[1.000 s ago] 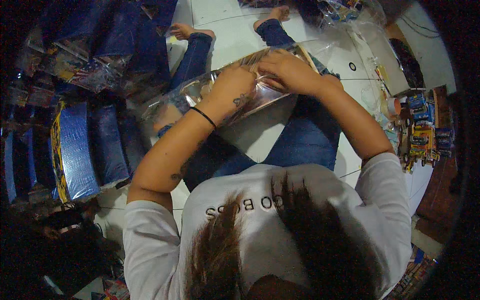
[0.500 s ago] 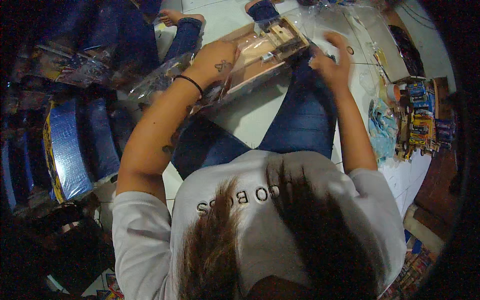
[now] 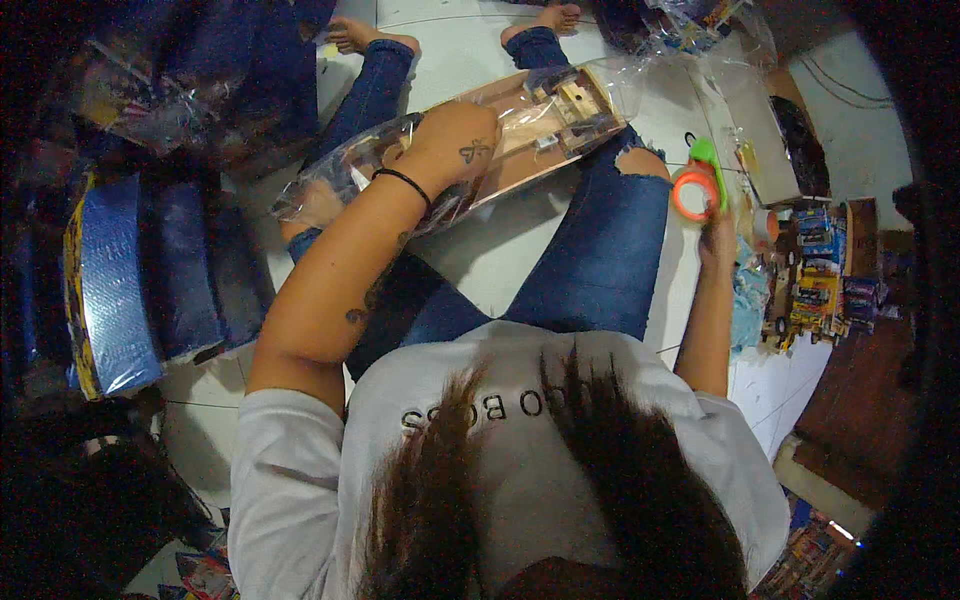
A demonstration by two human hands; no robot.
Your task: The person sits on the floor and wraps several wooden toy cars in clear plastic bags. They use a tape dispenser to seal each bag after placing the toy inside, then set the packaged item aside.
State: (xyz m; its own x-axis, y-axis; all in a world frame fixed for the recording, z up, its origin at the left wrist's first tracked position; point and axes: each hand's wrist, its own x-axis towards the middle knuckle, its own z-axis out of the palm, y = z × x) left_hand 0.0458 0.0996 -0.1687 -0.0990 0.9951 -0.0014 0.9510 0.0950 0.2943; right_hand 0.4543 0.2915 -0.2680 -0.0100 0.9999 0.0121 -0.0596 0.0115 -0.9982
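Observation:
A long wooden toy, shaped like a truck with an open bed (image 3: 520,125), lies tilted across my lap in clear plastic wrap (image 3: 345,170). My left hand (image 3: 455,140) is closed over its left part, gripping the toy through the plastic; the fingertips are hidden. On my right, beyond the knee, my right hand (image 3: 717,235) holds a green tape dispenser (image 3: 706,155) with an orange roll of tape (image 3: 694,192). The dispenser is upright and apart from the toy. Part of the right hand's grip is hidden behind the roll.
Blue bubble-wrapped packages (image 3: 115,290) stand at the left. Toy vehicles with wheels and colourful packs (image 3: 820,270) are stacked at the right, beside a light blue cloth (image 3: 748,300). More plastic-wrapped goods (image 3: 690,30) lie at the far right. My bare feet (image 3: 355,37) rest on the white tiles.
My right hand has left the toy's right end, moved right, and now holds the tape dispenser. My left hand keeps its grip; the toy appears slightly lower in the picture.

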